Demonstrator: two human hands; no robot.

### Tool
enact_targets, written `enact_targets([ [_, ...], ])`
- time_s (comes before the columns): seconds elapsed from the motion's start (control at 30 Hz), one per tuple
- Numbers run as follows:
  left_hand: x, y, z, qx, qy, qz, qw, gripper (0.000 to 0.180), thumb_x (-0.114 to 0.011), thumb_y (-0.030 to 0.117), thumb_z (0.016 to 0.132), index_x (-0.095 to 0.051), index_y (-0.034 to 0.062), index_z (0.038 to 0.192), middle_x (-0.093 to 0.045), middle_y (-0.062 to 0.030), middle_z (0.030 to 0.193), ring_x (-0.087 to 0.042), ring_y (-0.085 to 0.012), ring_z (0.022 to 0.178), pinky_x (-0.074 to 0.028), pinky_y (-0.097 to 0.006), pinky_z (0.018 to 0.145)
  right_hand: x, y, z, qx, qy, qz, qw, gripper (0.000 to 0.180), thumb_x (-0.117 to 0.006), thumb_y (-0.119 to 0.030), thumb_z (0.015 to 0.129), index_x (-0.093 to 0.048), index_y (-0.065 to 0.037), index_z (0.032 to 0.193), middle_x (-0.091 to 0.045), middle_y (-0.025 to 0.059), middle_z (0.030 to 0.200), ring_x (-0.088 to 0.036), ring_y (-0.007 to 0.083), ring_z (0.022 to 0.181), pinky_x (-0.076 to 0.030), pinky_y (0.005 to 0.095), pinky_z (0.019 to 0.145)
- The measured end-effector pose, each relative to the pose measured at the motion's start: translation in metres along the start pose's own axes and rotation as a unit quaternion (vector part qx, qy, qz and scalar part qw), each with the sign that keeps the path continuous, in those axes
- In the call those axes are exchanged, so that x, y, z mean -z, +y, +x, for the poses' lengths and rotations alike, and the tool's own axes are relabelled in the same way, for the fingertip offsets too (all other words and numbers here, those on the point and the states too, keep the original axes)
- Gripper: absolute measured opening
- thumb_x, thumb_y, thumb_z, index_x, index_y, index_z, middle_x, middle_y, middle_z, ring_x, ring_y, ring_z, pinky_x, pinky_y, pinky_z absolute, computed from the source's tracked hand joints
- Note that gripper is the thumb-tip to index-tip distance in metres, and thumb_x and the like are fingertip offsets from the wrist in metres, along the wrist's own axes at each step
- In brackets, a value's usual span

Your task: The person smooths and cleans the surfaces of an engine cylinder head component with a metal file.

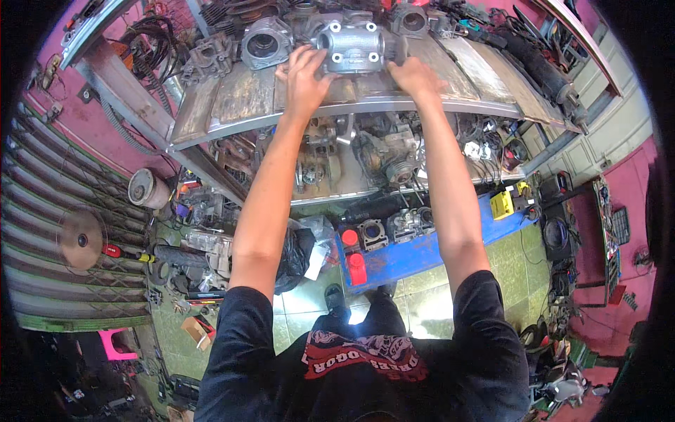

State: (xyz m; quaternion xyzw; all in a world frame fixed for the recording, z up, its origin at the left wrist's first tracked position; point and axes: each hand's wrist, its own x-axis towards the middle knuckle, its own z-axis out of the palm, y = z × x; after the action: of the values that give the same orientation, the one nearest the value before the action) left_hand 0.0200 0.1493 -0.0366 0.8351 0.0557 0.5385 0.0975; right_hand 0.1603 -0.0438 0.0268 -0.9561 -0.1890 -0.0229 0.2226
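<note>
Two bare hands at the front of a wooden shelf point(246, 98), with a silver cast metal part point(355, 50) lying between them, its bolt holes facing up. The left hand point(305, 76) is to the part's left, its fingers bent and slightly apart, the foremost against the part's left end; how firmly it closes cannot be told. The right hand point(418, 76) is at the part's right end, its thumb side toward the metal; its fingertips are partly hidden, so neither their spread nor their grip can be told. In front of both hands a narrow strip of plank ends at the shelf's metal front edge point(351, 107), which the forearms cross. Just beyond the left hand, to its left, a casting with a round bore point(281, 36) leaves little room on that side, whereas bare planks extend nearer the edge. Behind the right hand stands a second bored casting point(410, 22); to its right, bare planks give the widest open room, bounded farther out by a long dark tubular part point(538, 63). Beneath the hands, a lower shelf is crowded with engine parts point(394, 151); lower still, a blue bench point(450, 246), seen between the forearms, carries red bottles point(356, 269).
</note>
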Motion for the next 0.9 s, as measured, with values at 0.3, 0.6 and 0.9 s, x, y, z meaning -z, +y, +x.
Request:
enact_targets([
  [0.3, 0.004, -0.001, -0.002, 0.034, -0.014, -0.002, 0.999, 0.057, -0.091, 0.025, 0.068, -0.072, 0.0131, 0.121, -0.063, -0.0023, 0.133, -0.051, -0.0234, 0.133, -0.029, -0.048, 0.103, -0.006, -0.001, 0.02, -0.008, -0.015, -0.045, 0.999, 0.061, -0.069, -0.054, 0.082, -0.072, -0.012, 0.126, -0.065, 0.0189, 0.135, -0.059, 0.0415, 0.128, -0.021, 0.0774, 0.112],
  [0.6, -0.003, -0.003, 0.0, 0.093, -0.03, -0.041, 0.994, 0.06, -0.091, 0.036, 0.069, -0.07, 0.0225, 0.124, -0.047, -0.0086, 0.151, -0.034, -0.0321, 0.145, -0.025, -0.063, 0.11, 0.008, 0.047, 0.014, -0.02, 0.066, 0.06, 0.996, 0.058, -0.068, -0.052, 0.084, -0.074, -0.006, 0.118, -0.068, 0.0236, 0.128, -0.063, 0.0411, 0.123, -0.036, 0.0647, 0.11],
  [0.9, -0.006, -0.002, 0.002, 0.107, -0.032, -0.051, 0.992, 0.062, -0.092, 0.039, 0.068, -0.07, 0.0228, 0.124, -0.051, -0.0092, 0.148, -0.039, -0.0333, 0.142, -0.029, -0.062, 0.11, 0.007, 0.066, -0.042, 0.064, 0.197, 0.29, 0.934, 0.065, -0.071, -0.046, 0.087, -0.064, 0.008, 0.121, -0.071, 0.0306, 0.104, -0.071, 0.0382, 0.104, -0.05, 0.0461, 0.095],
])
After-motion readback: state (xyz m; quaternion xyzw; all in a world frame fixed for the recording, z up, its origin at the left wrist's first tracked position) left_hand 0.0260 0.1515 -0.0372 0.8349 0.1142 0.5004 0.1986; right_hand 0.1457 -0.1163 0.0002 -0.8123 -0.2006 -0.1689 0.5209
